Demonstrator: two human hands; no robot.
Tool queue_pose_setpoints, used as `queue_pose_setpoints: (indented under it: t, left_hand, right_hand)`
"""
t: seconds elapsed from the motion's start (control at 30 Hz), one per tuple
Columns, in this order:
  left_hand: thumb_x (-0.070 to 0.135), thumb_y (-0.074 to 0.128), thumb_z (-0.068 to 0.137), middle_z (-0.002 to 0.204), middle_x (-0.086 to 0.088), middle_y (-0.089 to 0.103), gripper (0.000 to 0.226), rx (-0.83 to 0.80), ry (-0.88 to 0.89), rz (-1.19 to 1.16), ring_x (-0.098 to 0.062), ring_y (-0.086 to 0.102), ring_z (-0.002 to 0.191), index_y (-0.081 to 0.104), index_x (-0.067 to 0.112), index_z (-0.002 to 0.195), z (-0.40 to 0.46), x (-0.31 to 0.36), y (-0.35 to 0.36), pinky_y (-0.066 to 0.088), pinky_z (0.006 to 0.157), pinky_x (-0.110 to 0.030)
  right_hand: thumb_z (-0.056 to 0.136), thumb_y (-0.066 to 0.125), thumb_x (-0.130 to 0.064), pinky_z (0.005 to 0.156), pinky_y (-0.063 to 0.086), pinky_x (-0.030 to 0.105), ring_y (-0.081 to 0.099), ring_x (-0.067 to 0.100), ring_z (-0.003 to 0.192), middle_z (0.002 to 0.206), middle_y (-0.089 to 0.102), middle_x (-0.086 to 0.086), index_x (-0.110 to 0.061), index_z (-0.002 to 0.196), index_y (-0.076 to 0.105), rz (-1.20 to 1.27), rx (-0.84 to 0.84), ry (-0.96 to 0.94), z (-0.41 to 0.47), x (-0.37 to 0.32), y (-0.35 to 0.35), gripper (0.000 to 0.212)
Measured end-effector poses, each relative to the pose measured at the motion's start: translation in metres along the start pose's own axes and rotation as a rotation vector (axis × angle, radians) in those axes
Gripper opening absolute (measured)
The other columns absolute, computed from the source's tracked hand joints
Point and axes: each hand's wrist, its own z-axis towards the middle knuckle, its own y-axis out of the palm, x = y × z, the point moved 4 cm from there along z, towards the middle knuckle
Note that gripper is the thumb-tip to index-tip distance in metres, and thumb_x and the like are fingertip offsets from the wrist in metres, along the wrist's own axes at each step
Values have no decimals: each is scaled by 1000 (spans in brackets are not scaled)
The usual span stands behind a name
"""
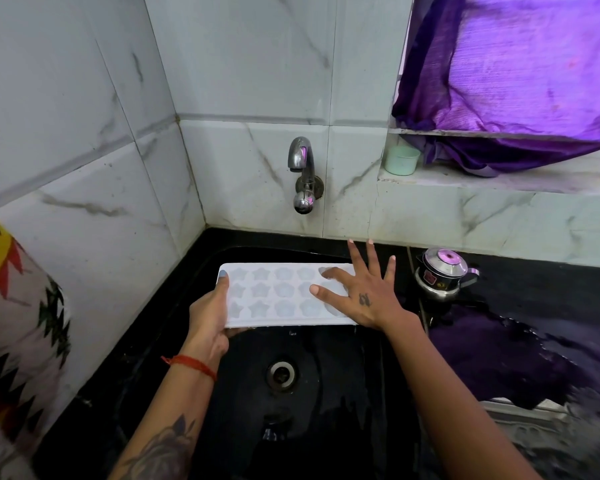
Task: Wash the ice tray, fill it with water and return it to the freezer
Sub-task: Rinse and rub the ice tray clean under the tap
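A white ice tray [274, 294] with star and flower shaped cups is held level over the black sink [243, 403], below the wall tap [302, 168]. My left hand [210, 317] grips the tray's left end, thumb on top. My right hand [357, 292] lies flat and spread on the tray's right end, fingers over the cups. No water runs from the tap.
The drain [280, 374] sits in the sink's middle. A small steel pot [442, 273] stands on the wet black counter [520, 341] to the right. A pale green cup [400, 160] rests on the window ledge under a purple curtain [520, 74]. Patterned cloth [14, 323] hangs at left.
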Motion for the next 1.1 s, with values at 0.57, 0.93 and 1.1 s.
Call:
queue_pose_setpoints:
  t: [0.57,0.93,1.1]
  left_hand:
    - [40,57,93,80,-5,66,28,10,6,-13,-20,64,67,62,13,84,-6,4,2,53,41,-27]
    - [41,57,92,80,-5,66,33,7,1,-1,-20,64,67,62,9,100,-4,3,5,52,40,-27]
    - [41,56,93,81,-5,66,30,6,8,3,-21,64,68,62,11,93,-4,4,6,53,42,-27]
  right_hand:
    - [71,27,-87,107,-24,55,-28,22,142,160,-8,0,-51,121,48,90,35,-2,-1,5,1,65]
    - [73,27,-85,110,-20,54,-26,20,143,160,-8,-2,-50,124,43,189,163,-57,8,-14,-37,64]
    - [69,19,-85,110,-20,55,-26,21,143,160,-7,-2,-50,122,45,158,153,-126,12,-30,-28,69]
